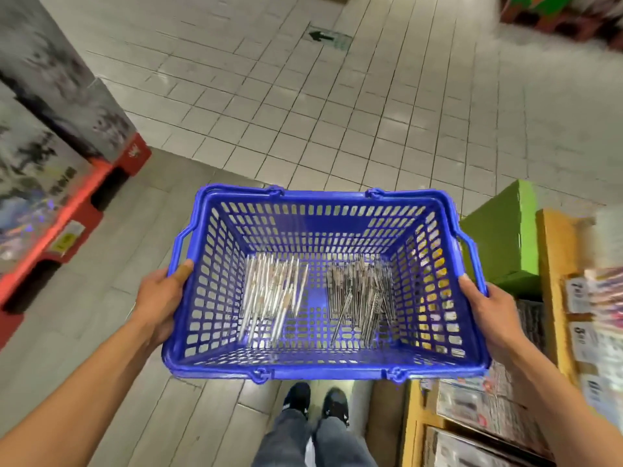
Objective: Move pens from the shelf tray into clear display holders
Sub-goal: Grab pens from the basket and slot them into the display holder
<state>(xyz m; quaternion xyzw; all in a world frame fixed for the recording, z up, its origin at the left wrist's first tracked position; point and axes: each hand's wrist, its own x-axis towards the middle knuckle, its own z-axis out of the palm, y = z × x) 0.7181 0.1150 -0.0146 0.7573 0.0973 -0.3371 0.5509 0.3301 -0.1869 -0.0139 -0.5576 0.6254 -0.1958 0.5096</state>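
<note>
Hands left (158, 298), right (488, 308): fingers gripping blue basket (303, 367) rim; two pen piles (273, 291) inside; labels blurred, unreadable.

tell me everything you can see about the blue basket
The blue basket looks like a rectangular plastic shopping basket with slotted lattice walls and floor and a solid rim. Its two carry handles are folded down along the long rims. It is held level above the floor, open side up: the left hand grips one short end, the right hand the other. Inside lie two loose piles, pale pens on the left side, darker pens on the right side.
</note>
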